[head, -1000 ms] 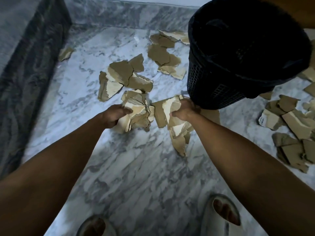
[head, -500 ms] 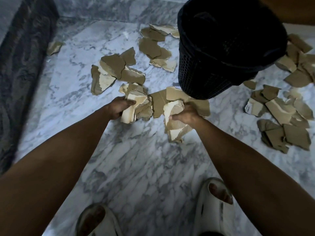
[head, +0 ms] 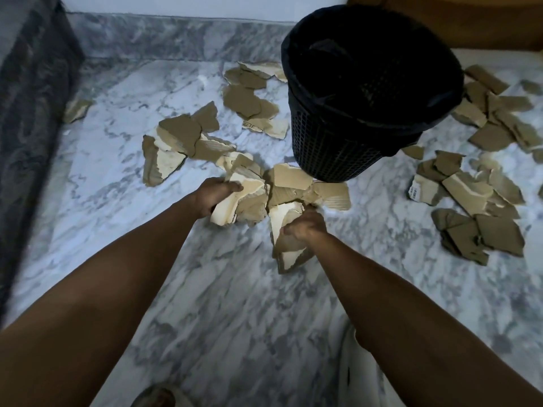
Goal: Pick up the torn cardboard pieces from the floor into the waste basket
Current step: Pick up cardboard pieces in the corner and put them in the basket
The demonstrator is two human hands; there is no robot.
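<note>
Hands, left hand and right hand, each grip cardboard pieces beside basket.

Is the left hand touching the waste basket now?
Apart. The head view shows the left hand gripping cardboard pieces, with bare floor before the waste basket.

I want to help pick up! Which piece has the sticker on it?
Find the black waste basket on the marble floor. Look to its right, at the nearest pile of cardboard. The sticker piece lies on that pile's left edge, the only one there with a white label.
</note>
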